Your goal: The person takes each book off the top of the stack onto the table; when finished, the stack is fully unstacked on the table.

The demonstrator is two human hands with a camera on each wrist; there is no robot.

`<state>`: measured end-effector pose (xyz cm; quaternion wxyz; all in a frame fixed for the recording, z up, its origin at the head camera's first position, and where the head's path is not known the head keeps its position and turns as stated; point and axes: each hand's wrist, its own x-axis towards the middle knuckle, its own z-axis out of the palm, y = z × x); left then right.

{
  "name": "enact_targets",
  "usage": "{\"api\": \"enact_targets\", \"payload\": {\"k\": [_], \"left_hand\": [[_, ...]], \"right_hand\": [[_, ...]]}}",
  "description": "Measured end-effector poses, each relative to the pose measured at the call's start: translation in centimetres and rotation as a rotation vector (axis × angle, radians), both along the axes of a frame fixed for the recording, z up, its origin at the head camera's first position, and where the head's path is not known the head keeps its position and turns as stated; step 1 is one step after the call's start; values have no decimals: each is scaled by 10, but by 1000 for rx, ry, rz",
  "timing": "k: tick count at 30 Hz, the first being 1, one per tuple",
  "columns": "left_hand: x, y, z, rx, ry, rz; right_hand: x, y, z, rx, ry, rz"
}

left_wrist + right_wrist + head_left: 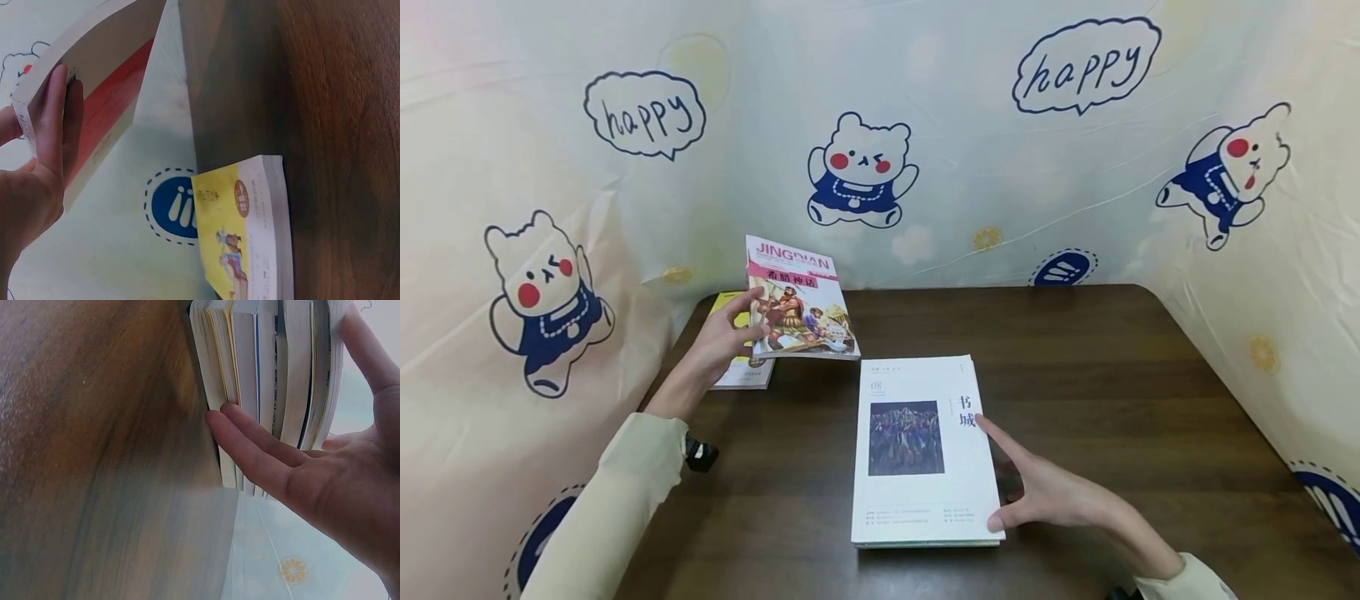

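Note:
My left hand grips a paperback book by its left edge, thumb on the cover and fingers beneath. Its cover is white and pink with a picture of warriors, and it is raised above a yellow-and-white book on the table. In the left wrist view the yellow book lies below the held one. A tall stack of books stands at the front middle, topped by a white book with a dark picture. My right hand touches its right side, with two straight fingers along the page edges.
The dark wooden table carries the books. A pale cloth printed with bears and "happy" bubbles stands around the back and both sides. A black wrist device sits at my left cuff.

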<state>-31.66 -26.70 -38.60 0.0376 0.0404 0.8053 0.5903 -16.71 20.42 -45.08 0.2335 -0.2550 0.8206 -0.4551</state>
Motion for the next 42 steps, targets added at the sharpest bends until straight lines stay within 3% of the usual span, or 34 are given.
{"api": "enact_targets", "payload": {"k": [29,35,42], "left_hand": [[-41,6,-35,-99,-131,-99],[-48,9,-48,-119,-199,-102],[-52,6,-55,-153,-259,-89]], "right_hand": [[1,-1,-1,4,18,10],[2,-1,-1,3,18,13],[1,-1,-1,4,9,13]]}}
